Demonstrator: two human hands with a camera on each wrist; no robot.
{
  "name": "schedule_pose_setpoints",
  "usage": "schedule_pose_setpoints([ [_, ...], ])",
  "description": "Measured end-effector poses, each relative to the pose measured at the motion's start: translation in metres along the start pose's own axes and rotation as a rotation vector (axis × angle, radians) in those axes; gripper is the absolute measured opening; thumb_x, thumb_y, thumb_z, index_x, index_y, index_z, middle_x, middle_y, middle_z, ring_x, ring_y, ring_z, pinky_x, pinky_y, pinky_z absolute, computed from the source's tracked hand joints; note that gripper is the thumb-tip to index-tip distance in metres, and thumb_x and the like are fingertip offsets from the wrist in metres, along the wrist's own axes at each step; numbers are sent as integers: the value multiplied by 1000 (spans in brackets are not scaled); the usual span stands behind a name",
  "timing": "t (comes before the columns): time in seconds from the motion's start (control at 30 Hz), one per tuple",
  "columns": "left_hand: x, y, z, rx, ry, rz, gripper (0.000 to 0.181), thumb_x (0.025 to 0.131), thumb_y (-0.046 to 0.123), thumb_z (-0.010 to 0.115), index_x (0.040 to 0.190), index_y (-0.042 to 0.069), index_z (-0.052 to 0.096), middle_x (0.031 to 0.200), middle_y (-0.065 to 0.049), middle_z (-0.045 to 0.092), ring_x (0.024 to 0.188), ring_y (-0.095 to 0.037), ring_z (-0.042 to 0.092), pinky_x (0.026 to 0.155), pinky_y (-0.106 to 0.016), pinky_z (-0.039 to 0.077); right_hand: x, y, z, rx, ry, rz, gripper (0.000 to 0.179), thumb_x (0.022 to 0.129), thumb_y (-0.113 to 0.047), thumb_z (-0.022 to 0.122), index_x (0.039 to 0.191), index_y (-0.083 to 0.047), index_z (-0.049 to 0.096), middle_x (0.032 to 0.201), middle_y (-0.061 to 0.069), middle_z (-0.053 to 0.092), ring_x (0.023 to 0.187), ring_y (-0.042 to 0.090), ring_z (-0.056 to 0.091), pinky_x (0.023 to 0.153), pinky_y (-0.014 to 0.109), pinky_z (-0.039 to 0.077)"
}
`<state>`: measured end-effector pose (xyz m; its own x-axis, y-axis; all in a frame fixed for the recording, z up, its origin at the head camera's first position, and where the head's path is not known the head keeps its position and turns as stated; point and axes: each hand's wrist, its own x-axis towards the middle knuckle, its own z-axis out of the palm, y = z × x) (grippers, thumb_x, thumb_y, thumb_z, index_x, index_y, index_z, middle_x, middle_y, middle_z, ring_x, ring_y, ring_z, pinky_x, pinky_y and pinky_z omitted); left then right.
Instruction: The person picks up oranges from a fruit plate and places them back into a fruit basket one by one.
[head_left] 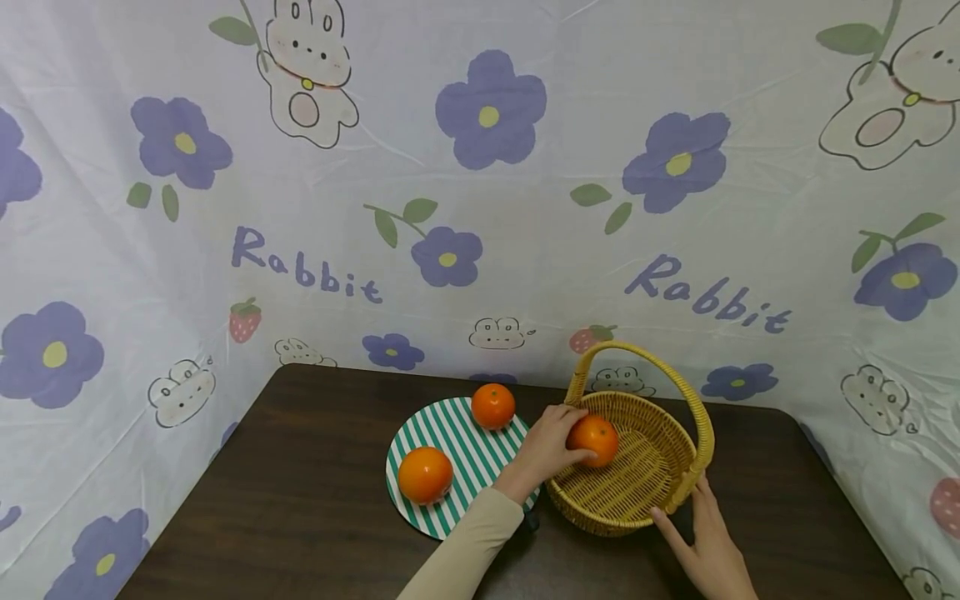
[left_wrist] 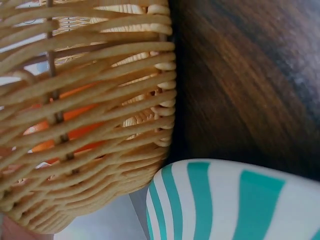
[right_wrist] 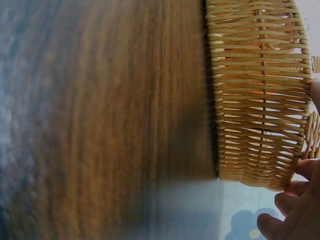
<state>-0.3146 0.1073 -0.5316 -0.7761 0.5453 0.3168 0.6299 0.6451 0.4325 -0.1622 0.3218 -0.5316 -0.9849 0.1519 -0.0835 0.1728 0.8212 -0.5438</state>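
In the head view, my left hand (head_left: 546,446) reaches over the near-left rim of a yellow wicker basket (head_left: 651,496) and grips an orange (head_left: 596,442) inside it. Through the weave, the left wrist view shows orange fruit (left_wrist: 75,122) within the basket wall. My right hand (head_left: 708,537) rests against the basket's right side, its thumb at the rim and its straight fingers beside the foot of the arched handle (head_left: 701,417). Fingers (right_wrist: 287,205) of that hand lie along the wicker side in the right wrist view.
Left of the basket lies a round green-and-white striped board (head_left: 480,467) bearing two more oranges, one at its back (head_left: 492,407) and one at its front left (head_left: 425,476). Everything stands on a dark wooden table (head_left: 300,500). A patterned cloth (head_left: 525,233) hangs behind.
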Motion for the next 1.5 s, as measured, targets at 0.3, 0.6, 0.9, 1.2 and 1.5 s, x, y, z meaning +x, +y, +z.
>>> schedule_pose_setpoints([
  [0.3,-9,-1,-3,-106,25,-28,59,84,50,60,133,18,50,130,2,50,120,-14,44,93,-29,45,1,0,1,-5,9,-6,95,89,-65,37,148,-6,-10,150,27,-12,131,54,12,89,71,29],
  [0.6,-24,-1,-11,-119,59,-23,55,88,47,56,134,17,49,136,-2,47,127,-16,41,99,-31,41,2,-1,0,8,20,-36,93,90,-62,39,148,-7,-10,151,26,-14,132,54,11,90,71,27],
  [0.9,-38,-5,-18,-131,72,-23,57,89,49,53,136,17,48,137,-3,46,127,-17,41,101,-34,40,3,0,2,12,24,-43,94,90,-62,39,148,-7,-10,151,25,-16,131,54,11,90,71,26],
  [1.2,-54,-11,-26,-124,104,-6,56,91,48,52,136,14,48,134,-2,48,123,-17,45,97,-34,43,3,2,2,1,9,-24,95,89,-65,36,148,-6,-11,150,26,-14,131,54,11,88,71,29],
  [1.5,-71,-15,-42,-91,120,-20,54,90,45,55,135,16,48,136,-3,47,124,-19,46,94,-35,45,2,0,2,5,2,-15,95,90,-64,36,147,-4,-10,150,26,-17,130,55,11,89,71,29],
])
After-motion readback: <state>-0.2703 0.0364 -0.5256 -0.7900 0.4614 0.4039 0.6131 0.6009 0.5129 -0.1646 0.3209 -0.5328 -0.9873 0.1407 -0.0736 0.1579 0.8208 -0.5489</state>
